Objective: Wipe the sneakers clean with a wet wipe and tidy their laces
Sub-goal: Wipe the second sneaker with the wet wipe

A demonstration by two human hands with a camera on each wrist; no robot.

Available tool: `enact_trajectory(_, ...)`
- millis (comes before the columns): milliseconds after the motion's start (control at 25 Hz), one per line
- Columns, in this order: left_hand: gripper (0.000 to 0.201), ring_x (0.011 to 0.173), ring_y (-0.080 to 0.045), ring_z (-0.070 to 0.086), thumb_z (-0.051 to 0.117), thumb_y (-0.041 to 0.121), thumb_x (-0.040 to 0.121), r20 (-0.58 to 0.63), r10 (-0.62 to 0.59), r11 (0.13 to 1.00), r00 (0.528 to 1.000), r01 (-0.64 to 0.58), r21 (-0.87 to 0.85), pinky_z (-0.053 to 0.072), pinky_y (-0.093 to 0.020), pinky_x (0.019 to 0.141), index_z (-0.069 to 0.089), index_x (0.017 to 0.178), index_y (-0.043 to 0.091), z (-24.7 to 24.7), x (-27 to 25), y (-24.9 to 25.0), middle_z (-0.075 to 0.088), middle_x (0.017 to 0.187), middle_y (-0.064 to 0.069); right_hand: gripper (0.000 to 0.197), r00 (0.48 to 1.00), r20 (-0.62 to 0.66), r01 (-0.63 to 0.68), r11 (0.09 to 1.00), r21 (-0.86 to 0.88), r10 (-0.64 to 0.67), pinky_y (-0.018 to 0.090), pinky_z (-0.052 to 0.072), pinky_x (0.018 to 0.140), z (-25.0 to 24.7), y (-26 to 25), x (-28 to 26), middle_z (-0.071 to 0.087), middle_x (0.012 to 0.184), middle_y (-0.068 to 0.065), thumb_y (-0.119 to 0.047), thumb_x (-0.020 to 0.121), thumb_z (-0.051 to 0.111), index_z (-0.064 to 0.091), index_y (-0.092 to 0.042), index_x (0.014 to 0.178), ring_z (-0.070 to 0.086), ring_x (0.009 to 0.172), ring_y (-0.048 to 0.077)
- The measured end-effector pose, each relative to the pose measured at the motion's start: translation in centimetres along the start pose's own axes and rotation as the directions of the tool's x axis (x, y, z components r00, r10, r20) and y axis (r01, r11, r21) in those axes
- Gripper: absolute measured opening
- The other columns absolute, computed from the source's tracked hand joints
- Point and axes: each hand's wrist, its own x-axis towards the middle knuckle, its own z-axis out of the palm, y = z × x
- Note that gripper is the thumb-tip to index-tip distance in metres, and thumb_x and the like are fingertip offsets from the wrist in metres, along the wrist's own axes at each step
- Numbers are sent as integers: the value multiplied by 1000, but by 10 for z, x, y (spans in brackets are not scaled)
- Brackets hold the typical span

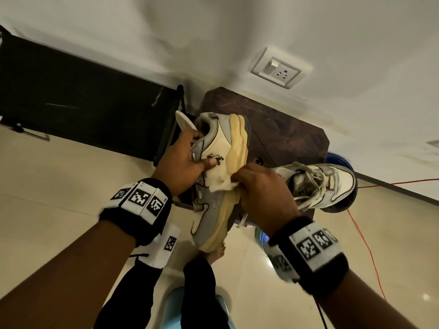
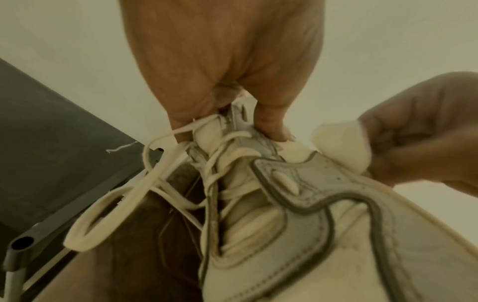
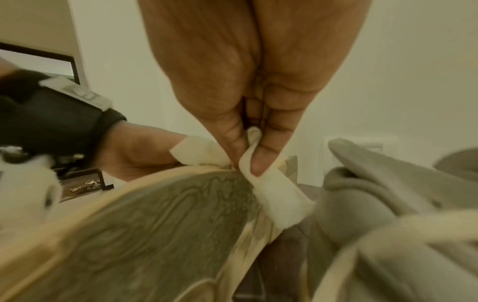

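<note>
The sneaker point(image 1: 218, 167) in hand is chunky, with grey and cream panels edged in dark piping and a thick, yellowed, ridged rubber sole; it is held in the air on its side, sole turned right, above the near edge of a dark brown stool point(image 1: 285, 129). The left hand point(image 1: 183, 162) grips its collar, fingers curled inside the opening and thumb pressed on the cream side panel. The right hand point(image 1: 263, 191) pinches a soft, folded white wet wipe point(image 1: 223, 185) between thumb and fingertips against the sole's edge. Flat cream laces point(image 2: 145, 183) hang loose in loops. The second sneaker point(image 1: 318, 186) lies on the stool's right side, laces slack. A black rack point(image 1: 83, 108) stands to the left.
</note>
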Motion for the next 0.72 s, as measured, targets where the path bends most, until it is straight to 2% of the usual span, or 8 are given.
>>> enact_trajectory(120,48,107,-16,60,75,23,77,-42,-27,999,999,26,-25,48,-47,97,48,117,26,0,-1,-2,61,113,8,24,992,-97,85,995,54,-80,41,56,62,17,-12,-42,67,90,6,-11,80,49,71,-11,87,64,78,26)
enact_trajectory(240,43,106,-15,61,73,29,78,-17,-15,992,1000,17,122,49,-43,96,56,117,24,0,0,3,64,110,8,26,986,-127,107,994,-5,-107,40,54,59,26,-19,-52,66,88,7,-11,80,46,70,-10,88,62,76,27)
enact_trajectory(400,45,110,-17,61,71,37,80,45,43,950,998,-54,308,47,-34,94,55,120,24,9,2,17,66,117,4,19,964,-248,-75,994,77,92,38,55,59,14,1,-7,66,82,9,3,75,59,72,-6,85,63,71,28)
enact_trajectory(520,49,112,-20,60,69,39,80,68,68,927,995,-89,365,47,-41,97,51,123,25,14,4,21,65,120,3,21,977,-206,-53,997,53,63,40,55,61,12,6,-14,66,87,10,6,74,63,73,-7,88,63,74,29)
enact_trajectory(640,50,112,-22,60,68,40,80,89,71,924,993,-99,368,48,-45,96,49,124,26,18,5,23,64,120,2,27,988,-154,21,1000,17,-18,41,55,62,23,-3,-59,65,94,8,-3,80,49,72,-8,94,63,79,29)
enact_trajectory(720,49,112,-21,60,68,39,80,102,68,926,993,-100,365,48,-42,97,49,124,25,20,5,26,63,122,2,33,987,-150,64,998,-13,-65,39,55,60,29,-10,-80,64,93,8,-11,80,41,71,-8,93,62,78,27)
